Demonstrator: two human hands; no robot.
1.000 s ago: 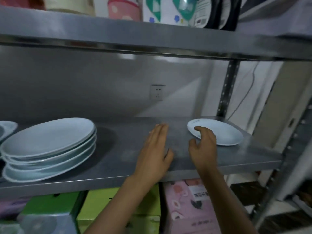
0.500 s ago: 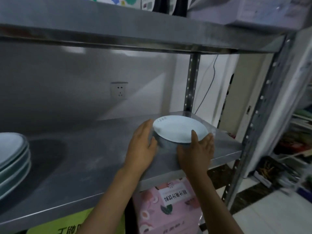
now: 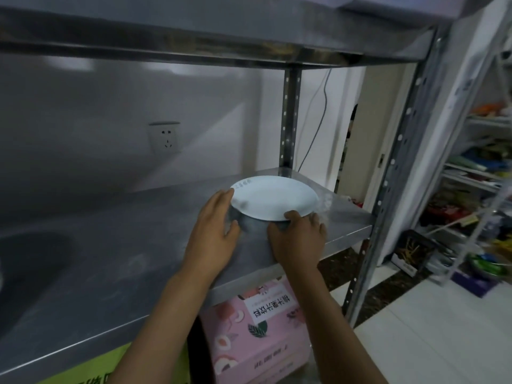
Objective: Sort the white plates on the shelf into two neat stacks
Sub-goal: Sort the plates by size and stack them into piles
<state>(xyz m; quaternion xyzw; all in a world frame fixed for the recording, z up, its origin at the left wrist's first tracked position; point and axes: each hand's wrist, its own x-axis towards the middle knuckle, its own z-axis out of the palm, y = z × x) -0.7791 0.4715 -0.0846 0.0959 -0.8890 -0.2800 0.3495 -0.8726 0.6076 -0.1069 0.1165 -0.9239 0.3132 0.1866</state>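
A small white plate (image 3: 274, 197) is held a little above the right end of the steel shelf (image 3: 116, 261), tilted with its near edge raised. My left hand (image 3: 213, 234) grips its left rim, fingers underneath. My right hand (image 3: 297, 239) holds the near right rim, thumb on top. The stack of larger white plates is out of frame to the left; only its shadow shows on the shelf.
An upright shelf post (image 3: 289, 117) stands right behind the plate, and a front post (image 3: 393, 173) at the right corner. The upper shelf (image 3: 194, 37) hangs overhead. A pink box (image 3: 260, 328) and a green box (image 3: 91, 375) sit below. A wall socket (image 3: 164, 137) is behind.
Both hands closed on the small plate and lifted it off the shelf. The view swung right, so the big plate stack left the frame.
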